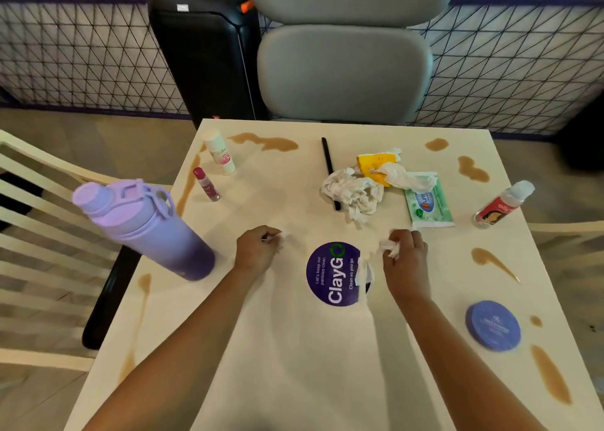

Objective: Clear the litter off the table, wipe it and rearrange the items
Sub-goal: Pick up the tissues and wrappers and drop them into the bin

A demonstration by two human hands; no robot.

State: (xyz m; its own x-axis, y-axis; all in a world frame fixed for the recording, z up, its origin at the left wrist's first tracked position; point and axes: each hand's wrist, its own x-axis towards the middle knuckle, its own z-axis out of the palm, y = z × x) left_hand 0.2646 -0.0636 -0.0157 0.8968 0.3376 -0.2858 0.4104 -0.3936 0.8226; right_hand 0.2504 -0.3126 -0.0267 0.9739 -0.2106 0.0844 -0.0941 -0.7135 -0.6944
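Note:
My left hand (258, 249) pinches a small white scrap of tissue (283, 234) just above the cream table (294, 349). My right hand (405, 254) grips another crumpled white tissue scrap (390, 247). Beyond the hands lies a heap of litter: a crumpled white tissue (354, 195), a yellow wrapper (376, 166) and a black straw (328, 166). A green wet-wipes pack (429, 206) lies next to the heap. Brown spills (268, 143) mark the tabletop in several places. A thin torn white strip (361, 275) lies across the round purple ClayGo sticker (333, 275).
A lilac water bottle (143, 228) stands at the left edge. A white tube (220, 151) and pink lip tube (206, 183) lie far left. A sanitizer bottle (503, 203) and purple round tin (493, 326) are on the right. A grey chair (343, 71) faces me; a slatted chair (39, 251) is left.

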